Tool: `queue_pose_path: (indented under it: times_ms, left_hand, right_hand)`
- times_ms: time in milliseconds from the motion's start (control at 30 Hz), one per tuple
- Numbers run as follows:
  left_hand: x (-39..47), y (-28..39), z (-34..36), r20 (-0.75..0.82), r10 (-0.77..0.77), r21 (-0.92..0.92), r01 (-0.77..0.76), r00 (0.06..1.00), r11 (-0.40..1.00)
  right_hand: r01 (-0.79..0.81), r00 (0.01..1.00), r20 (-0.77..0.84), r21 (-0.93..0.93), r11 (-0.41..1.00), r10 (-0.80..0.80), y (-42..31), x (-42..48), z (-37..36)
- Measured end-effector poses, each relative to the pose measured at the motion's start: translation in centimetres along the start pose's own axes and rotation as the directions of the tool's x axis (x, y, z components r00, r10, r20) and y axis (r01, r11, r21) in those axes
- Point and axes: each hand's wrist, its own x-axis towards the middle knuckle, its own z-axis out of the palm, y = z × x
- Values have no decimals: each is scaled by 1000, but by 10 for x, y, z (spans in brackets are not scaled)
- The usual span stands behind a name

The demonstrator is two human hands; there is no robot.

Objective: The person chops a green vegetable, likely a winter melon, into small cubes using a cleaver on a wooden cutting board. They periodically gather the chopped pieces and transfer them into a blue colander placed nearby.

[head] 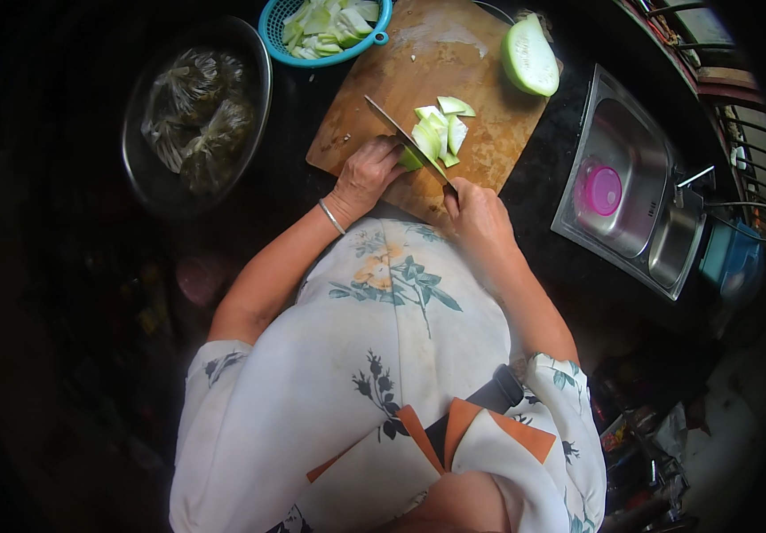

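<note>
My right hand (479,212) grips the handle of a kitchen knife (404,137), whose blade slants up and left over a wooden cutting board (489,143). Against the blade's left side, my left hand (369,170) holds a piece of pale green gourd (410,158) down on the board with bent fingers. Just right of the blade lie several cut gourd slices (441,128) in a loose pile. A large cut piece of the gourd (532,56), its pale flesh and seeds showing, rests at the board's upper right edge. The fingertips of my left hand are partly hidden.
A blue plastic colander (267,41) with gourd slices stands at the board's upper left. Further left is a metal basin (265,86) holding tied plastic bags (189,120). On the right, a steel sink (572,216) with a pink round container (603,190) is set into the dark counter.
</note>
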Motion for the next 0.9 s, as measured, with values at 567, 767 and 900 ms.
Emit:
queue_pose_path:
  times_ms: [567,767,900]
  left_hand:
    - [-1,-2,0,-35,58,25,-57,998,998]
    - [-12,-7,7,-55,4,25,-3,998,1000]
    - [-7,-4,3,-60,41,33,-39,997,999]
  right_hand:
    - [26,999,-47,5,1000,-26,19,18,35]
    - [30,999,-11,-26,999,-30,-12,-5,0]
    - [11,999,-44,-13,1000,-12,12,9,36]
